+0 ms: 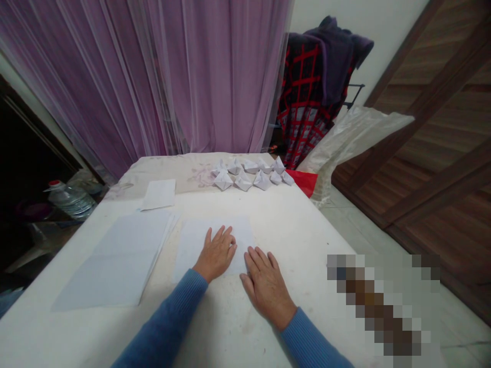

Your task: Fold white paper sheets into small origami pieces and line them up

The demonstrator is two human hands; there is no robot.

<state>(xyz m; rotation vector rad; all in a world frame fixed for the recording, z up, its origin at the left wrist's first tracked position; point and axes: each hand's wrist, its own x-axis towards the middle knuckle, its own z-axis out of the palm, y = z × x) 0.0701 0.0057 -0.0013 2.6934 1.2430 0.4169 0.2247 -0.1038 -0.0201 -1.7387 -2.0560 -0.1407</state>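
A white sheet of paper lies flat on the table in front of me. My left hand rests on the sheet, fingers spread and the index finger bent toward the thumb. At the sheet's right edge lies my right hand, flat with the fingers stretched forward; its fingertips touch or nearly touch the paper. Neither hand grips anything. A stack of larger white paper sheets is left of my left hand. Behind that stack sits a smaller folded white paper.
Several folded paper boats stand in two rows at the back right of the white-covered table. Beyond the right edge are a red item and a plastic bag. A large water bottle stands off the left side.
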